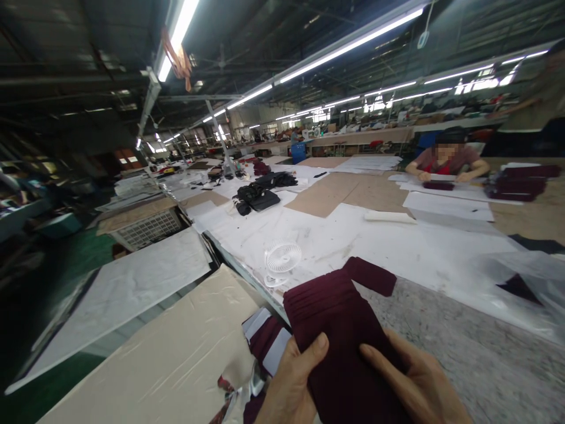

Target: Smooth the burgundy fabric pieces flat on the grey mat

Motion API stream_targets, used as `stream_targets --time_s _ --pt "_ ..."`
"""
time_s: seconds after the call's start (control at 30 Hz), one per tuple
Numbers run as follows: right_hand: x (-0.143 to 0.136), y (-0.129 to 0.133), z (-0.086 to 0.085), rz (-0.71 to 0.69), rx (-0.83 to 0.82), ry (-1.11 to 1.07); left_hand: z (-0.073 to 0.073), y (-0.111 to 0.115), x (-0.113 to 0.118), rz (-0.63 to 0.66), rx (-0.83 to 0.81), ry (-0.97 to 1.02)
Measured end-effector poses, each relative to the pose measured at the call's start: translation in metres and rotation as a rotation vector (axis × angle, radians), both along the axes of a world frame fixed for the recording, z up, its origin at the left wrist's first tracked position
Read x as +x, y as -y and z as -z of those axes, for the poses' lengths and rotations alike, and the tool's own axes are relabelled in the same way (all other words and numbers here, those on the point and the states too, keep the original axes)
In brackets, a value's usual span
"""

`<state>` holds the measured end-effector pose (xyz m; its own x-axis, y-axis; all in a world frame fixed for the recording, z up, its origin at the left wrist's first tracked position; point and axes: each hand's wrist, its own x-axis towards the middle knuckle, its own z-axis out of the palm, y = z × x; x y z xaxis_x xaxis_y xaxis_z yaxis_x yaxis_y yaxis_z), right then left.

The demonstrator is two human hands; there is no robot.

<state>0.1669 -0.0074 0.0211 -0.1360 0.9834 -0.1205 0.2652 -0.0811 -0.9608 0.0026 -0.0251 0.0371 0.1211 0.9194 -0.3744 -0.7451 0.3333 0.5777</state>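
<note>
A thick stack of maroon fabric pieces (339, 330) is held up in front of me at the lower middle, its layered far edge fanned in ridges. My left hand (293, 377) grips its left side, thumb on top. On the right side my right hand (410, 374) holds it, thumb also on the upper face and fingers behind. Just beyond the stack, a separate flat maroon piece (371, 275) lies on the table. Below and left of the stack, maroon and pale folded bundles (267, 338) sit near my left hand, beside some clear plastic.
A small white fan (282, 259) stands on the paper-covered table (318, 235). Black fabric bundles (260, 194) lie farther back. A person (445, 159) works at the far right beside maroon stacks (521, 181). A cream-covered board (168, 353) fills the lower left.
</note>
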Motion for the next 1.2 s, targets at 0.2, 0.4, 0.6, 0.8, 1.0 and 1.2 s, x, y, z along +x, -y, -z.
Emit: stream_targets --time_s 0.2,0.4,0.6,0.8,1.0,1.2 --pt "0.003 -0.001 0.002 -0.051 -0.016 0.058 0.0 0.0 0.002 -0.002 0.033 0.031" --pt "0.002 -0.003 0.003 -0.044 0.001 0.082 0.001 -0.002 0.002 0.005 0.051 0.034" --pt "0.002 -0.005 0.0 -0.07 0.005 0.07 0.0 -0.001 0.002 0.008 0.041 0.019" --pt "0.007 -0.007 0.004 -0.123 0.058 0.111 0.003 -0.004 0.001 -0.032 -0.051 -0.041" --pt "0.009 -0.018 0.002 0.135 0.856 0.412 0.006 -0.003 0.001 -0.024 0.034 -0.062" --pt "-0.007 -0.024 -0.025 -0.136 0.978 0.516 0.015 0.002 0.005 0.048 0.112 -0.119"
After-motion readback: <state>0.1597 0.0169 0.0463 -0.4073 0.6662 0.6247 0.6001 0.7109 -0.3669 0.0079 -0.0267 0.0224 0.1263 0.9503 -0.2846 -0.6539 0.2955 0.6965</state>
